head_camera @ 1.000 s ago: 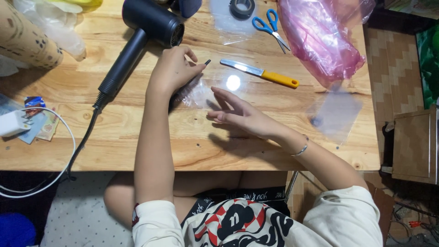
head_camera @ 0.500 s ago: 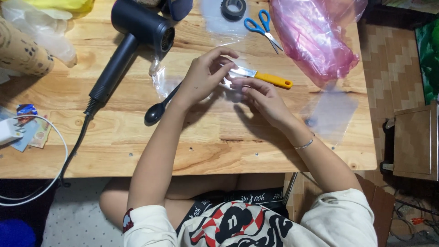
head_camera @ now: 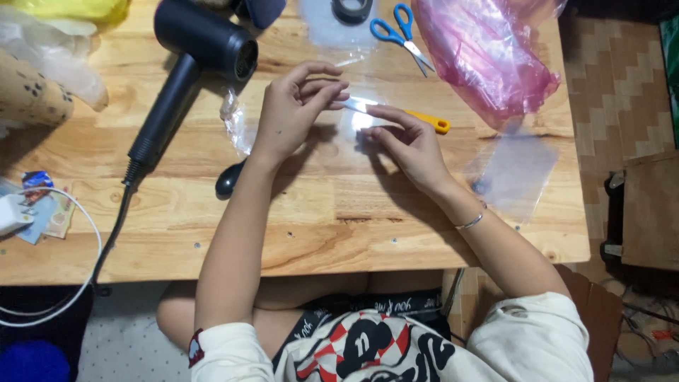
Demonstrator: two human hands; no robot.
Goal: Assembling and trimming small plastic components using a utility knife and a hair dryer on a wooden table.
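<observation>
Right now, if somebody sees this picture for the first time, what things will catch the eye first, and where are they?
The two hands meet at the middle of the wooden table: the left hand and right hand are on a clear plastic sheet. A big black hair dryer lies at the upper left. A pink plastic bag sits at the upper right, with blue scissors beside it.

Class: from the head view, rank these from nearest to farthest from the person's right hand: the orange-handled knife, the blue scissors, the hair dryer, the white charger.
From the right hand:
1. Knife, just above the fingers.
2. Scissors, at the far table edge.
3. Hair dryer, beyond the left hand.
4. Charger, at the picture's left edge.
</observation>
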